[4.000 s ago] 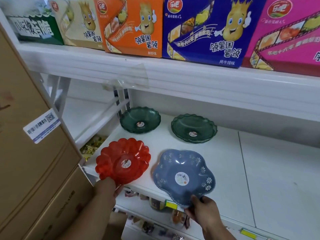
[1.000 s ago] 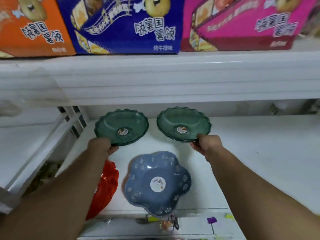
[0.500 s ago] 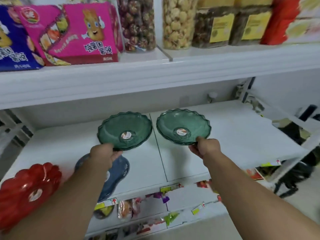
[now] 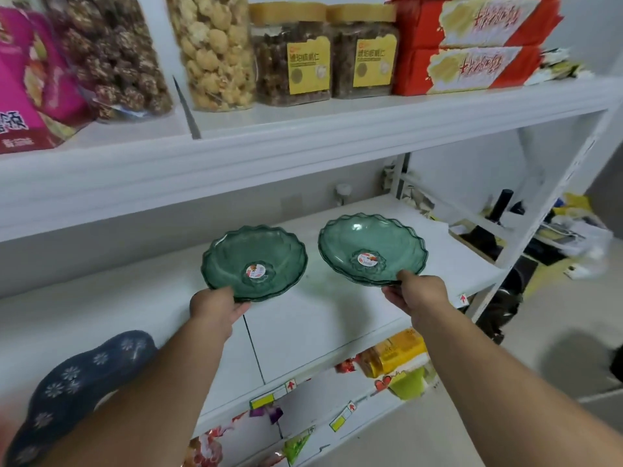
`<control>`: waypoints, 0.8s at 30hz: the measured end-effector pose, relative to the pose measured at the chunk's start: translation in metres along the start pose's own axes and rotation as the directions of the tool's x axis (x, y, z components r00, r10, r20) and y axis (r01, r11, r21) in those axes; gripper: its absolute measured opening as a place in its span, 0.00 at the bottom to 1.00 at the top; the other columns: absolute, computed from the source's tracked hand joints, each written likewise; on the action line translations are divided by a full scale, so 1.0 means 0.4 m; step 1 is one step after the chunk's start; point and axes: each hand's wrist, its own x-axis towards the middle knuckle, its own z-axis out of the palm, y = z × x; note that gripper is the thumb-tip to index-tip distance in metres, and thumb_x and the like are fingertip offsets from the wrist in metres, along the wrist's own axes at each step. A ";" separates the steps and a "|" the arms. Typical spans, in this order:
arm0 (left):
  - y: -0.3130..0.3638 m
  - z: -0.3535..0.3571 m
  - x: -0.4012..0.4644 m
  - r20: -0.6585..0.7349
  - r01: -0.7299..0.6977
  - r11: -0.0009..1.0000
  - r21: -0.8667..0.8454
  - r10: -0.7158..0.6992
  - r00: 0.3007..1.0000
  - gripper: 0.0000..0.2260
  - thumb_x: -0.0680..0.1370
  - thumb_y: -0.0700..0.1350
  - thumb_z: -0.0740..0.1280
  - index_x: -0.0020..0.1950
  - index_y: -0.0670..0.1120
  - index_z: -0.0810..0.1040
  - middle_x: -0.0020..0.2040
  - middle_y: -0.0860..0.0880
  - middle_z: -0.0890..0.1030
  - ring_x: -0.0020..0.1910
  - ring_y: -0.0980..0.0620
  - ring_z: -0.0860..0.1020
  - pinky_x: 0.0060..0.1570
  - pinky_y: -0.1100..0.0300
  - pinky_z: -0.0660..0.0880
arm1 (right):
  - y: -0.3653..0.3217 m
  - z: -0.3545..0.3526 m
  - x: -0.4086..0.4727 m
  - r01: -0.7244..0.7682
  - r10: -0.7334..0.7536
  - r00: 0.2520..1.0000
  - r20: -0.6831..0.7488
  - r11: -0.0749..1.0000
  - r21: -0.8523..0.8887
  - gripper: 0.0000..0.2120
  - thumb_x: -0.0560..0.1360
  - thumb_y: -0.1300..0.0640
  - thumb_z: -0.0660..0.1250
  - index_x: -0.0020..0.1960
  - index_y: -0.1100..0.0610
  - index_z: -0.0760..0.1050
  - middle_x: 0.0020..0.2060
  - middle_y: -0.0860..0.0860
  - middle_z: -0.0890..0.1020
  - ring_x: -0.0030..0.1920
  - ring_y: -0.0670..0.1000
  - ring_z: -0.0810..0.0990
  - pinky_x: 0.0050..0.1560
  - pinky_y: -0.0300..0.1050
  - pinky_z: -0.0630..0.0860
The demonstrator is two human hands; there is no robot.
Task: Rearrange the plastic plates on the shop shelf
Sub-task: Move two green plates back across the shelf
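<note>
Two translucent green scalloped plates are held side by side above the white shelf (image 4: 337, 318). My left hand (image 4: 215, 306) grips the near rim of the left green plate (image 4: 253, 254). My right hand (image 4: 419, 293) grips the near rim of the right green plate (image 4: 367, 244), which looks like a thin stack. Each has a round sticker in its centre. A blue flower-shaped plate (image 4: 77, 379) with white daisies lies on the shelf at the lower left, partly hidden by my left forearm.
The shelf above carries a pink box (image 4: 23, 92), snack jars (image 4: 215, 52) and red boxes (image 4: 472, 42). Lower shelves hold packaged snacks (image 4: 391, 355). The shelf's right end post (image 4: 526, 224) stands near the right plate, with clutter on the floor beyond.
Both green plates have travelled to the right along the shelf in my hands, toward its right end. The red plate has passed out of view on the left.
</note>
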 end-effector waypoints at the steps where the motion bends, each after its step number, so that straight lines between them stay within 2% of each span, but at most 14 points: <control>1: -0.006 0.018 -0.004 0.003 -0.001 1.000 0.007 0.001 1.000 0.10 0.77 0.33 0.61 0.58 0.39 0.75 0.48 0.42 0.82 0.37 0.46 0.83 0.58 0.49 0.79 | -0.005 -0.014 0.013 -0.001 0.001 1.000 -0.010 1.000 -0.004 0.06 0.78 0.64 0.64 0.44 0.66 0.76 0.36 0.61 0.83 0.28 0.55 0.83 0.51 0.56 0.84; 4: -0.026 0.084 -0.013 0.007 0.006 1.000 0.019 -0.006 1.000 0.10 0.77 0.33 0.61 0.57 0.39 0.74 0.45 0.43 0.81 0.33 0.47 0.84 0.56 0.50 0.79 | -0.022 -0.055 0.065 -0.011 0.011 1.000 -0.028 1.000 -0.002 0.06 0.78 0.63 0.64 0.44 0.66 0.76 0.35 0.61 0.83 0.26 0.55 0.83 0.51 0.56 0.84; 7: -0.054 0.154 -0.031 -0.013 0.008 1.000 -0.003 -0.008 1.000 0.10 0.78 0.32 0.61 0.58 0.39 0.73 0.45 0.43 0.80 0.38 0.46 0.82 0.43 0.55 0.82 | -0.047 -0.100 0.127 -0.007 0.007 1.000 -0.009 1.000 -0.009 0.07 0.78 0.63 0.64 0.45 0.67 0.76 0.35 0.61 0.83 0.25 0.54 0.83 0.45 0.52 0.85; 9: -0.079 0.200 -0.047 -0.043 0.025 0.999 -0.022 -0.026 0.999 0.10 0.78 0.32 0.62 0.58 0.39 0.73 0.44 0.42 0.80 0.40 0.45 0.82 0.39 0.56 0.82 | -0.066 -0.135 0.172 -0.002 0.002 1.000 0.022 1.000 -0.018 0.07 0.78 0.63 0.64 0.46 0.67 0.76 0.35 0.61 0.83 0.25 0.53 0.83 0.41 0.49 0.85; 10: -0.090 0.222 -0.061 -0.062 0.032 0.999 -0.032 -0.034 0.998 0.09 0.77 0.32 0.62 0.57 0.38 0.73 0.44 0.42 0.80 0.41 0.44 0.82 0.39 0.56 0.82 | -0.077 -0.153 0.195 -0.004 0.004 0.999 0.038 1.000 -0.022 0.07 0.78 0.63 0.64 0.46 0.68 0.76 0.35 0.61 0.83 0.25 0.53 0.82 0.40 0.48 0.85; 14: -0.135 0.305 -0.114 -0.159 0.036 0.998 -0.054 -0.044 0.986 0.06 0.78 0.33 0.64 0.55 0.37 0.75 0.43 0.41 0.80 0.42 0.44 0.82 0.50 0.51 0.82 | -0.127 -0.219 0.287 -0.012 0.016 0.995 0.099 0.999 -0.048 0.07 0.78 0.64 0.64 0.44 0.67 0.76 0.34 0.62 0.83 0.24 0.53 0.82 0.39 0.47 0.85; 17: -0.168 0.346 -0.143 -0.235 0.043 0.998 -0.041 -0.052 0.971 0.02 0.78 0.34 0.66 0.50 0.38 0.77 0.42 0.40 0.82 0.40 0.43 0.84 0.41 0.51 0.83 | -0.152 -0.254 0.347 -0.026 0.037 0.990 0.136 0.996 -0.082 0.07 0.77 0.64 0.64 0.44 0.67 0.77 0.35 0.62 0.83 0.25 0.53 0.82 0.38 0.47 0.84; 18: -0.177 0.356 -0.148 -0.248 0.045 0.998 -0.046 -0.055 0.967 0.01 0.78 0.34 0.66 0.49 0.37 0.77 0.41 0.40 0.82 0.40 0.43 0.83 0.42 0.51 0.83 | -0.156 -0.261 0.366 -0.032 0.046 0.988 0.147 0.995 -0.091 0.07 0.77 0.64 0.64 0.44 0.67 0.77 0.35 0.62 0.84 0.24 0.53 0.82 0.37 0.47 0.84; 21: -0.199 0.373 -0.150 -0.276 0.056 0.996 -0.072 -0.074 0.958 0.04 0.76 0.33 0.66 0.50 0.36 0.78 0.42 0.38 0.84 0.42 0.41 0.84 0.54 0.45 0.81 | -0.160 -0.269 0.418 -0.065 0.083 0.982 0.171 0.992 -0.108 0.07 0.77 0.64 0.64 0.47 0.68 0.77 0.38 0.63 0.84 0.24 0.53 0.82 0.35 0.48 0.83; 24: -0.200 0.394 -0.129 -0.287 0.034 0.994 -0.107 -0.063 0.956 0.08 0.76 0.33 0.66 0.55 0.37 0.78 0.44 0.38 0.84 0.42 0.41 0.85 0.53 0.45 0.81 | -0.164 -0.253 0.467 -0.079 0.101 0.978 0.180 0.989 -0.124 0.07 0.77 0.63 0.64 0.49 0.68 0.77 0.38 0.63 0.84 0.29 0.56 0.83 0.34 0.45 0.83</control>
